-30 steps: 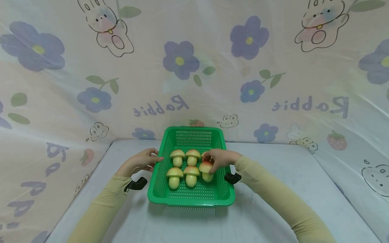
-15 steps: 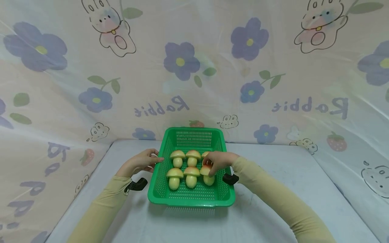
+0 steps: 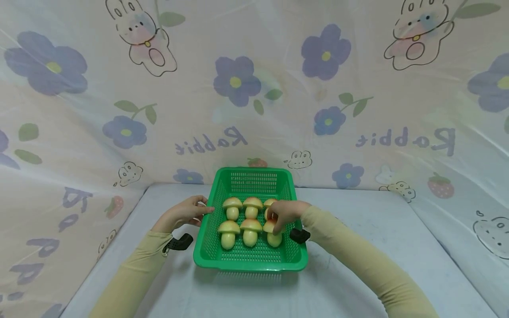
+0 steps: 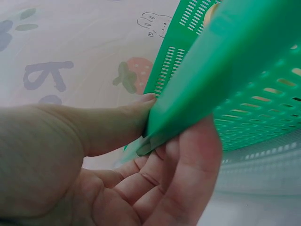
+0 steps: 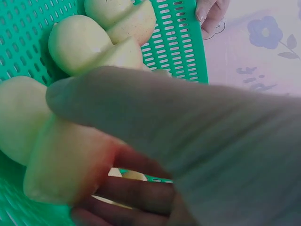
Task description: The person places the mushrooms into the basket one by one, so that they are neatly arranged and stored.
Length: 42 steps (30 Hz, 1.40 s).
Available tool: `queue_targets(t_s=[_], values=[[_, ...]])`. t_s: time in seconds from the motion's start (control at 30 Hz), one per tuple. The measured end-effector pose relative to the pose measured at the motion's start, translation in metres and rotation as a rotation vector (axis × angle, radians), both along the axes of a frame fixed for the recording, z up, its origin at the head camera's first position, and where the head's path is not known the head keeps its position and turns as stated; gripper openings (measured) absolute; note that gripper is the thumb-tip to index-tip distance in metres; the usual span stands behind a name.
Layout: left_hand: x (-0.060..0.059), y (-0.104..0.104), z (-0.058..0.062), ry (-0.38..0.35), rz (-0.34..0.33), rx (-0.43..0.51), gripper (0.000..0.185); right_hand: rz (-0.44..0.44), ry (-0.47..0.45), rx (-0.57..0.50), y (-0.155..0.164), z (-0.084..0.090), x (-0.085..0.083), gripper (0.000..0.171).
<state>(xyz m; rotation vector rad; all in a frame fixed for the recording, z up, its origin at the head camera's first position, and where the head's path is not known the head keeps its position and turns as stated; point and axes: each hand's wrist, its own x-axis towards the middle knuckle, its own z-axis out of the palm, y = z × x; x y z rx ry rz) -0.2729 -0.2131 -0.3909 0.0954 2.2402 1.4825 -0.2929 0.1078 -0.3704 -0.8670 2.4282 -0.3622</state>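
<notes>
A green mesh basket (image 3: 249,266) holds several mushrooms with pale stems and yellow-orange caps, lying in a back row and a front row. My left hand (image 3: 184,214) grips the basket's left rim, thumb above and fingers curled beneath, as the left wrist view (image 4: 178,103) shows. Inside the basket, my right hand (image 3: 287,213) holds the front-right mushroom (image 3: 274,241) by its cap, thumb on one side and fingers on the other. The right wrist view shows that mushroom (image 5: 66,162) close up. My right fingers partly hide the back-right mushroom (image 3: 270,203).
The basket stands on a white-covered table (image 3: 358,247). Close behind the table hangs a printed curtain (image 3: 278,123) with flowers and rabbits, continuing along the left side. A black wrist mount (image 3: 300,235) sits near the basket's right wall.
My right hand has drawn the front-right mushroom slightly toward the front and right of the basket. More of the back-right mushroom shows. My left hand keeps its place on the rim.
</notes>
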Motion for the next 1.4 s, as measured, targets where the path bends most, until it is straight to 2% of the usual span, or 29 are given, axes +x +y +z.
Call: queue_targets(t_s=[0.83, 1.03, 1.27, 1.4], values=[[-0.001, 0.001, 0.000, 0.000, -0.003, 0.009, 0.033, -0.051, 0.041, 0.016, 0.001, 0.002, 0.002, 0.038], [-0.003, 0.001, -0.002, -0.006, -0.004, 0.007, 0.032, -0.039, 0.065, -0.001, 0.003, 0.001, 0.000, 0.033], [-0.005, 0.003, -0.002, -0.012, 0.008, -0.003, 0.031, -0.036, 0.054, -0.034, 0.009, 0.005, 0.003, 0.043], [-0.005, 0.004, -0.003, -0.020, 0.020, 0.007, 0.031, -0.024, 0.018, -0.102, 0.016, 0.012, 0.008, 0.048]])
